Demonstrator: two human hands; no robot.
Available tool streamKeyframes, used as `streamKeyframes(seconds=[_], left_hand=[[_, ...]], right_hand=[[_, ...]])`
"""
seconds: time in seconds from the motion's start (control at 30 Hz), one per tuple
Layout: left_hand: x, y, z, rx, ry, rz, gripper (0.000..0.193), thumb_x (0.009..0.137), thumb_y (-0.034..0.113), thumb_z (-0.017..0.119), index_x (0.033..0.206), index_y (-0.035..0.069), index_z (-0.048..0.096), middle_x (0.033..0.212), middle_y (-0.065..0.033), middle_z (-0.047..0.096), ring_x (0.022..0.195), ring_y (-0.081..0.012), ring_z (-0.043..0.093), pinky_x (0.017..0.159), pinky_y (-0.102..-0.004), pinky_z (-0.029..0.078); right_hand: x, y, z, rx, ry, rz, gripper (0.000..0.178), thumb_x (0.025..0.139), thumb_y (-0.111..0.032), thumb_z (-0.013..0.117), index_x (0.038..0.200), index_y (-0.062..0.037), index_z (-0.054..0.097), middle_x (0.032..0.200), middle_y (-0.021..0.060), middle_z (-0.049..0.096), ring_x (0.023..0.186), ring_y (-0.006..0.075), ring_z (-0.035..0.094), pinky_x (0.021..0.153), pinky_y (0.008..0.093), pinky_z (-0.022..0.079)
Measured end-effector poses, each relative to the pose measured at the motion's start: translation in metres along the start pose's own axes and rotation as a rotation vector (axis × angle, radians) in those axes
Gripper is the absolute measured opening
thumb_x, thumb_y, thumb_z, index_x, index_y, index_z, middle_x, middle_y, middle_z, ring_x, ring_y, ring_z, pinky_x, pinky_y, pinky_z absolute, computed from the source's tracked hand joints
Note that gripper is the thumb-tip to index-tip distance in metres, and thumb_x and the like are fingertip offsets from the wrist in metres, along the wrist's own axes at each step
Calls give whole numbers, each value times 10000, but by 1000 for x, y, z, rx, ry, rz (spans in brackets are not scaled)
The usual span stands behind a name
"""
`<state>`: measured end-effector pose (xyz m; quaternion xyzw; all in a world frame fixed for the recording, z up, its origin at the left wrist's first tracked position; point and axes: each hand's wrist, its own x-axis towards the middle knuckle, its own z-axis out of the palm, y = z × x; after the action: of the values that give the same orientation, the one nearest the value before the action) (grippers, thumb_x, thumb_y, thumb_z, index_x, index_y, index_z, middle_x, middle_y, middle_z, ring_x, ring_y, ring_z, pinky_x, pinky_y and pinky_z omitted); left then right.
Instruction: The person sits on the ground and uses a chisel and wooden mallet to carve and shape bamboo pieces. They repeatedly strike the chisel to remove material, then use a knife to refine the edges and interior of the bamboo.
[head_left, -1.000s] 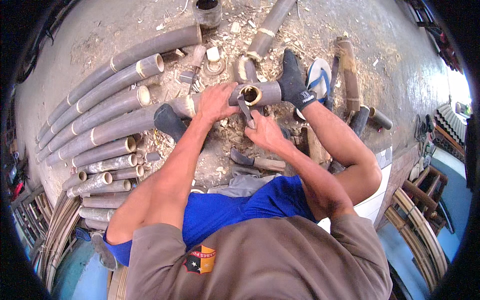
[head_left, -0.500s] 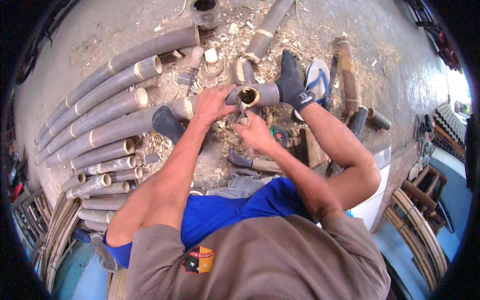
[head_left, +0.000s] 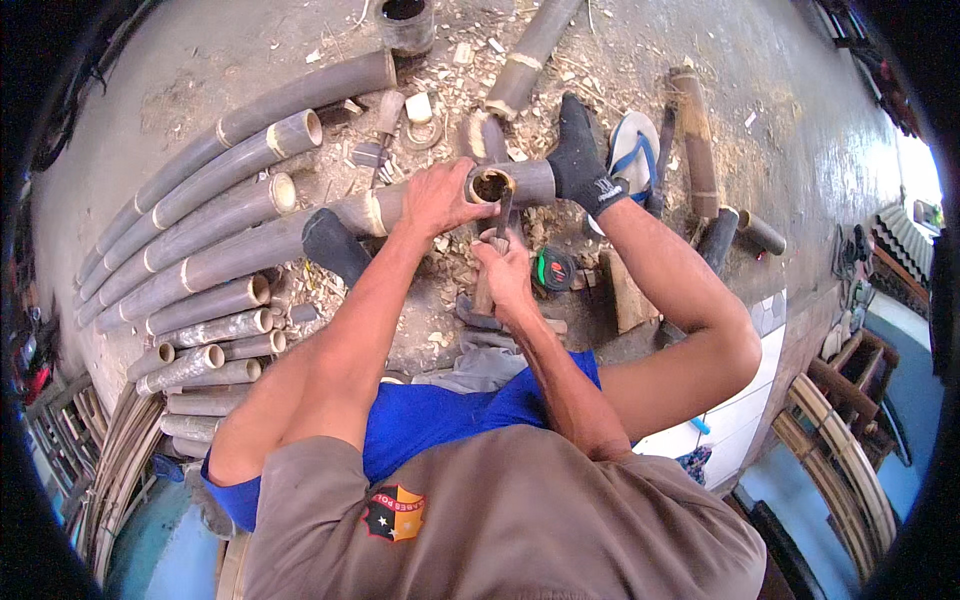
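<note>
A thick grey-brown bamboo pole (head_left: 535, 183) lies crosswise in front of me, with a round hole (head_left: 490, 187) cut in its upper side and a pale rim. My left hand (head_left: 436, 198) wraps over the pole just left of the hole, its thumb at the rim. In my right hand (head_left: 504, 272) is a knife (head_left: 504, 210), gripped by its wooden handle. Its dark blade points away from me and meets the hole's right edge. My socked feet rest against the pole, the left foot (head_left: 334, 247) and the right foot (head_left: 577, 150) on either side.
Several bamboo poles (head_left: 250, 190) lie at the left, above shorter bamboo pieces (head_left: 215, 330). Near the pole are a hatchet-like tool (head_left: 375, 152), a green-and-black tape measure (head_left: 554, 270) and a wooden block (head_left: 627, 292). A flip-flop (head_left: 634, 150) lies beyond my right foot. Wood chips (head_left: 465, 75) litter the floor.
My right hand has turned the knife, and its blade has gone from the hole's left side to its right edge. My left hand has shifted slightly right along the pole.
</note>
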<state>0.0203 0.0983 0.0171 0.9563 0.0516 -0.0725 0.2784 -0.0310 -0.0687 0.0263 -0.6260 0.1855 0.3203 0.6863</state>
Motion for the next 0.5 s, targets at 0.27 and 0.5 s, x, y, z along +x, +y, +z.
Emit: streamKeyframes(seconds=[0.27,0.5], left_hand=[[5,29,14,103,188,-149,812,546,740,832,921,41,661,792,-158,711,772,-316,710,762,-449,519],[10,36,24,61,224,-255,786,593,756,804,945,66,675,820,-158,727,797,-348,712,787,-473,514]], right_hand=[[28,-75,-68,-861,-261,-74,450,835,-259,670,1144,66,632,798,217,692,721,319,689,719,453,550],[104,-191,-45,-1640,-860,-87,439,795,-287,679,1129,-4,677,894,257,717,831,364,724,784,486,568]])
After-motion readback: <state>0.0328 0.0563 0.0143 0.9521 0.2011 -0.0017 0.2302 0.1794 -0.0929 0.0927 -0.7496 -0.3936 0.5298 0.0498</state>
